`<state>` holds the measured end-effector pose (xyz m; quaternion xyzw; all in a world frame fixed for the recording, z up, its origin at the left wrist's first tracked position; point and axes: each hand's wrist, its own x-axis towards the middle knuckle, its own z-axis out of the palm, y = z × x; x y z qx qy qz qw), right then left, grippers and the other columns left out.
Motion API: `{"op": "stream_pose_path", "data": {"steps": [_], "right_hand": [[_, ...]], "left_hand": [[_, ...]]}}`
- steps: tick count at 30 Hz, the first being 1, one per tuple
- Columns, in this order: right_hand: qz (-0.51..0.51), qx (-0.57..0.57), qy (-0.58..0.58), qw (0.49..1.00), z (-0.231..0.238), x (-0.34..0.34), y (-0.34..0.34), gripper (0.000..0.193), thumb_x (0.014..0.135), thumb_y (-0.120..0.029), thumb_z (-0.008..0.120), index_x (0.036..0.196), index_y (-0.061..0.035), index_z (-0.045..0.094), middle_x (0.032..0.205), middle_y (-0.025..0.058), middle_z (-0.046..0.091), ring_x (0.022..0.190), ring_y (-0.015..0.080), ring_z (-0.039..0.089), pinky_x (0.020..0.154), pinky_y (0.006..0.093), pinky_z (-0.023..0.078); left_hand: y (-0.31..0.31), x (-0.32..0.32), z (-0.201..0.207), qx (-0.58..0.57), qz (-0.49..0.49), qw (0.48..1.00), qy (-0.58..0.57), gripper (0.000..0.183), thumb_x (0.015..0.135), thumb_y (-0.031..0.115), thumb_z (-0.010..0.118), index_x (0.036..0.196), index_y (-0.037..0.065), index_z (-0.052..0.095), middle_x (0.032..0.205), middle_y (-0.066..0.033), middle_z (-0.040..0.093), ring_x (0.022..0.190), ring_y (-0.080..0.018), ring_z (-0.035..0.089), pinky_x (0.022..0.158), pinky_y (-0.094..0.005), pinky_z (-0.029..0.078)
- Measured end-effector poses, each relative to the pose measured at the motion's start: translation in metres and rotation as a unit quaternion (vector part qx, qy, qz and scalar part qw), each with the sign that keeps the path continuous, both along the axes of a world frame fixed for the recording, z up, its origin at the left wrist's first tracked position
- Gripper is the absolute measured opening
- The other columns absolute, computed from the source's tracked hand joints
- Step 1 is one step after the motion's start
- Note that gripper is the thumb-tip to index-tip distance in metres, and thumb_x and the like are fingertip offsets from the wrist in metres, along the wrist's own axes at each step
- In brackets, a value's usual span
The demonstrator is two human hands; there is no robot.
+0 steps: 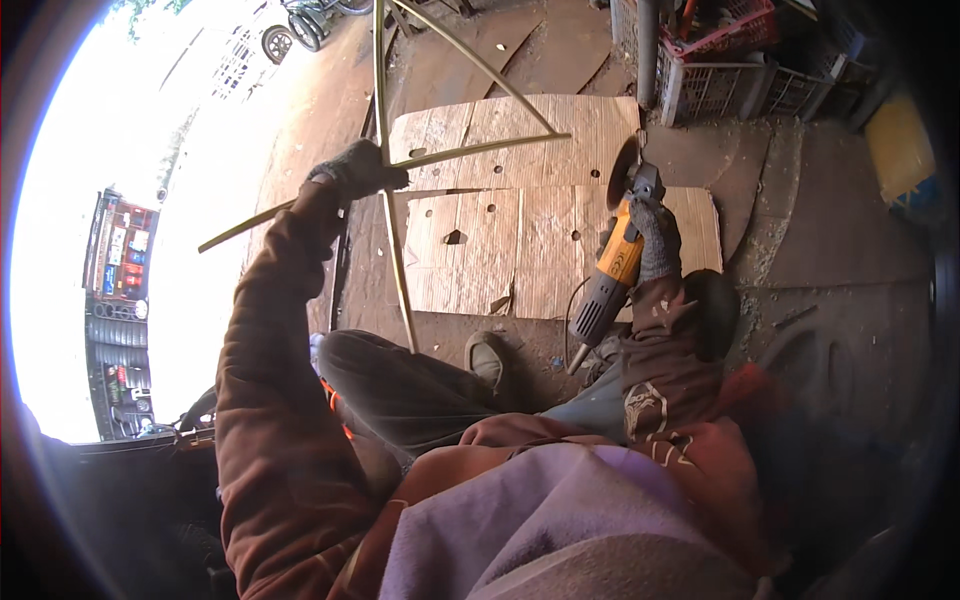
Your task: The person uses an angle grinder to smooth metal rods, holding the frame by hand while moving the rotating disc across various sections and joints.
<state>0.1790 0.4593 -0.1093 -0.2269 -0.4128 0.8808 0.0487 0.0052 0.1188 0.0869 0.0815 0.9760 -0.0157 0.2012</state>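
My left hand (pixel 355 170), in a grey glove, is closed around a frame of thin metal bars (pixel 480 148) where several bars cross. One long bar runs down towards my knee, and others meet at a corner to the right. My right hand (pixel 655 238), also gloved, grips a yellow and grey angle grinder (pixel 615 262) by its body. Its cutting disc (pixel 625 172) points away from me, apart from the bars. The grinder's cord hangs from its rear end. Beneath both hands lie flattened cardboard sheets (pixel 480 265) with small holes.
Plastic crates (pixel 715 90) stand at the far right beside a grey post (pixel 648 50), with a red basket (pixel 725 30) on top. A yellow container (pixel 900 150) is at the right edge. Wheels (pixel 290 38) show at the far left. My shoe (pixel 486 362) rests near the cardboard.
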Motion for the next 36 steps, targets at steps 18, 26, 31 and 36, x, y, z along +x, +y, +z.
{"op": "stream_pose_path", "data": {"steps": [18, 26, 31, 36], "right_hand": [[-0.088, 0.138, 0.071, 0.984, -0.013, -0.002, 0.005, 0.042, 0.075, -0.034, 0.081, 0.100, -0.0011, 0.070, 0.096, 0.0079, 0.067, 0.085, 0.0152, 0.066, 0.078, 0.0293, 0.053], [-0.055, 0.121, 0.088, 0.987, 0.003, -0.001, 0.003, 0.036, 0.074, -0.029, 0.081, 0.095, -0.0017, 0.071, 0.084, 0.0058, 0.069, 0.074, 0.0136, 0.065, 0.070, 0.0270, 0.053], [-0.094, 0.129, 0.079, 0.984, 0.004, 0.001, 0.001, 0.028, 0.079, -0.024, 0.078, 0.097, -0.0029, 0.072, 0.087, 0.0045, 0.070, 0.075, 0.0126, 0.065, 0.070, 0.0276, 0.053], [-0.093, 0.135, 0.010, 0.986, -0.001, 0.004, 0.012, 0.031, 0.077, -0.024, 0.079, 0.097, -0.0018, 0.071, 0.092, 0.0057, 0.070, 0.079, 0.0137, 0.066, 0.073, 0.0290, 0.053]], "left_hand": [[0.082, 0.041, 0.026, -0.315, -0.136, 0.939, -0.001, 0.050, 0.077, 0.056, 0.067, 0.086, 0.007, 0.071, 0.087, -0.0131, 0.069, 0.085, -0.0274, 0.067, 0.078, -0.0402, 0.051], [0.047, 0.028, 0.152, -0.377, -0.080, 0.892, 0.236, 0.061, 0.091, 0.061, 0.042, 0.087, 0.007, 0.070, 0.083, -0.0129, 0.069, 0.084, -0.0301, 0.067, 0.080, -0.0428, 0.050], [0.033, 0.015, 0.153, -0.360, -0.010, 0.878, 0.316, 0.054, 0.092, 0.056, 0.045, 0.093, 0.007, 0.068, 0.094, -0.0109, 0.068, 0.087, -0.0288, 0.064, 0.082, -0.0431, 0.047], [0.004, -0.021, 0.097, 0.265, 0.128, 0.846, 0.445, 0.033, 0.094, 0.034, 0.052, 0.105, 0.003, 0.060, 0.079, -0.0103, 0.063, 0.085, -0.0218, 0.064, 0.070, -0.0407, 0.050]]}}
